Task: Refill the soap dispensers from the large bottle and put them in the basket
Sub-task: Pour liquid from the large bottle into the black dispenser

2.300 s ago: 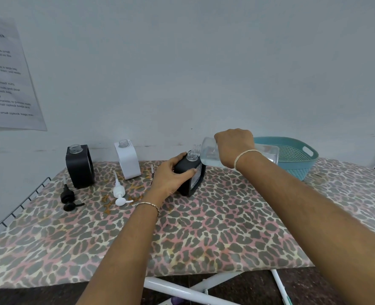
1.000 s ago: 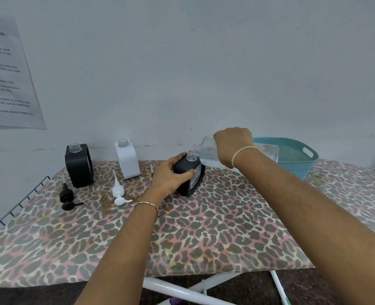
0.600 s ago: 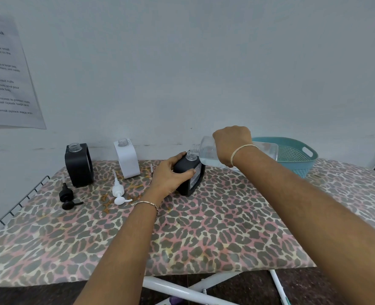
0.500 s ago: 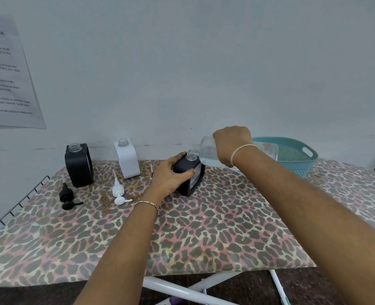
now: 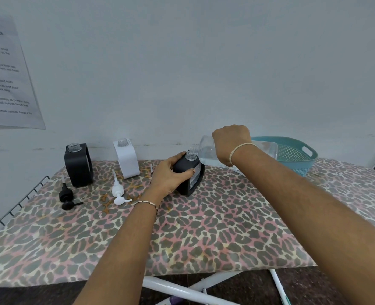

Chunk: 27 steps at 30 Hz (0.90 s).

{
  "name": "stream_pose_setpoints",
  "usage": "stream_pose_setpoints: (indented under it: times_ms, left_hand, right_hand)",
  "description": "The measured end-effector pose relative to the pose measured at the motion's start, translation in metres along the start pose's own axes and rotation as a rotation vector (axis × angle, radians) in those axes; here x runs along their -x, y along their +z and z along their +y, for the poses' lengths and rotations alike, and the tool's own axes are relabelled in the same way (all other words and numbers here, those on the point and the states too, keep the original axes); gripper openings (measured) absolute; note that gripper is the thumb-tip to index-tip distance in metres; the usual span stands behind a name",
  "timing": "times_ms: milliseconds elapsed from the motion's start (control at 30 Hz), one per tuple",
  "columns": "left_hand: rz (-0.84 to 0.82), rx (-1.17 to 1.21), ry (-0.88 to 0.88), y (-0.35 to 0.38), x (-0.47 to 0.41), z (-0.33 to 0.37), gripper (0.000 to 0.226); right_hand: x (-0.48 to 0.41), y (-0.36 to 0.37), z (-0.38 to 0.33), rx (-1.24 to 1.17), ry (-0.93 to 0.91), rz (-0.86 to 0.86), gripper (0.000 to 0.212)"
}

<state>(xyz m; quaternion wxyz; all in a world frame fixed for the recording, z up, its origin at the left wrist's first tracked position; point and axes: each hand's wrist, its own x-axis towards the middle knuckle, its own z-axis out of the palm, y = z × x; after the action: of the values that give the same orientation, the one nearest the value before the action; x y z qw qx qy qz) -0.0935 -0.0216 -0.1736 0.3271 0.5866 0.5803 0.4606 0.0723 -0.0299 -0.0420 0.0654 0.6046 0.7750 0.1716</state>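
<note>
My left hand (image 5: pixel 169 176) grips a black soap dispenser (image 5: pixel 192 175) that stands open-necked at the middle of the board. My right hand (image 5: pixel 231 143) holds the large clear bottle (image 5: pixel 206 151) tipped on its side, its mouth right above the dispenser's neck. Clear liquid lies in the bottle's lower half. A second black dispenser (image 5: pixel 79 165) and a white dispenser (image 5: pixel 126 158) stand uncapped by the wall. A teal basket (image 5: pixel 296 155) sits behind my right forearm.
A black pump head (image 5: pixel 66 198) and a white pump head (image 5: pixel 118 192) lie on the leopard-print ironing board (image 5: pixel 204 227). A wire rack (image 5: pixel 17 203) edges the board's left end. A printed sheet (image 5: pixel 3 80) hangs on the wall.
The large bottle has lifted and tilted slightly over the dispenser's neck. My left hand has stayed on the black dispenser.
</note>
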Motion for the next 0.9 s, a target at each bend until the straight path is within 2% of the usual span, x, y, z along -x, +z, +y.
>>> stream_pose_setpoints:
  times_ms: [300,700,900]
  left_hand:
    - [-0.009,-0.005,0.011,0.000,0.000,0.000,0.066]
    - [-0.009,0.011,-0.001,-0.001,0.001,0.001,0.066]
    - [-0.011,0.020,-0.008,-0.001,0.001,0.002,0.066]
  right_hand:
    - [0.002,-0.003,0.001,-0.011,0.010,-0.035,0.034]
    - [-0.003,0.008,0.005,-0.034,0.019,-0.020,0.028]
    - [-0.002,0.023,0.011,-0.125,0.028,-0.072,0.048]
